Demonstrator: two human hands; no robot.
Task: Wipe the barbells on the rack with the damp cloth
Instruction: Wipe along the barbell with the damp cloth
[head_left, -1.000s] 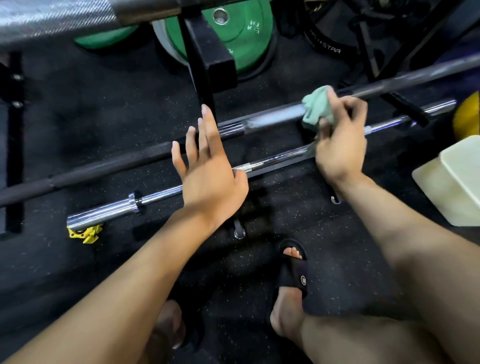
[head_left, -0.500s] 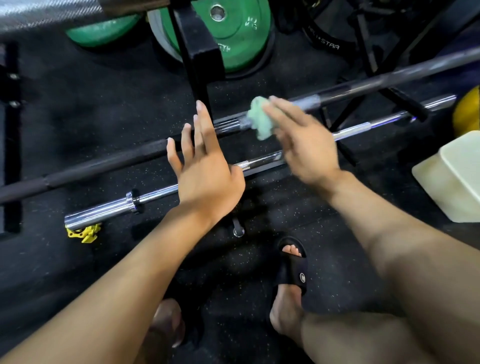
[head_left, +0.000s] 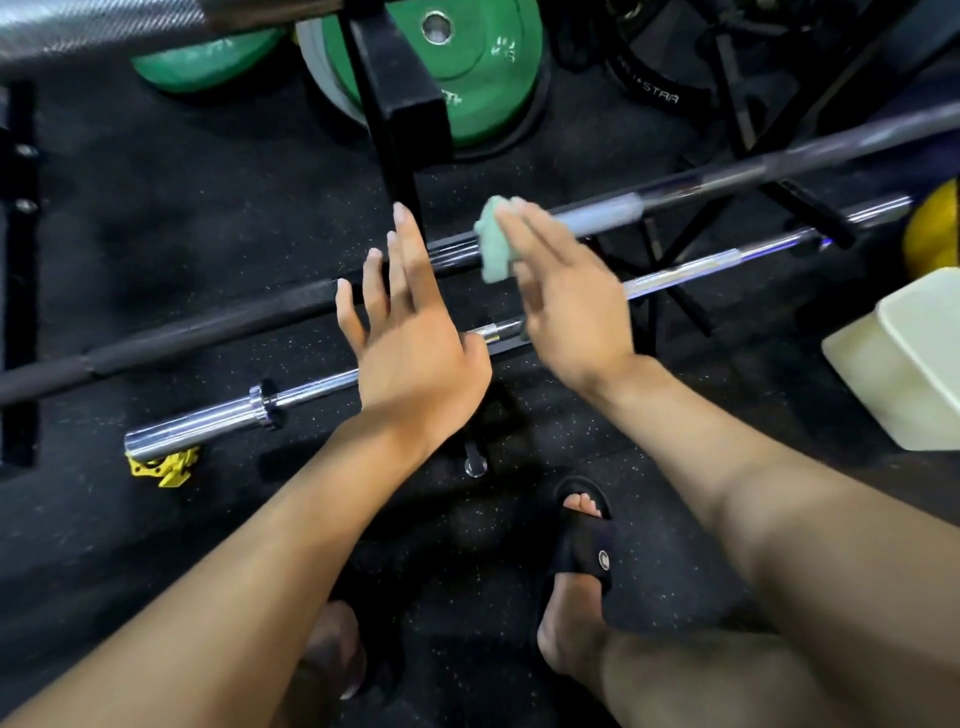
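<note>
Green damp cloth: soft, light, bunched under your right hand on the far barbell, fingers laid nearly straight. Press it around the stiff, heavy shaft. Left hand: spread, empty.

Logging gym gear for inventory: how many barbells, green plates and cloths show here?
Barbells: 3, top, dark, chrome
Green plates: 2
Cloths: 1
Total: 6

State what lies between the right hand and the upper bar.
In the head view, the green cloth lies between the right hand and the upper bar, pressed against it.
</note>
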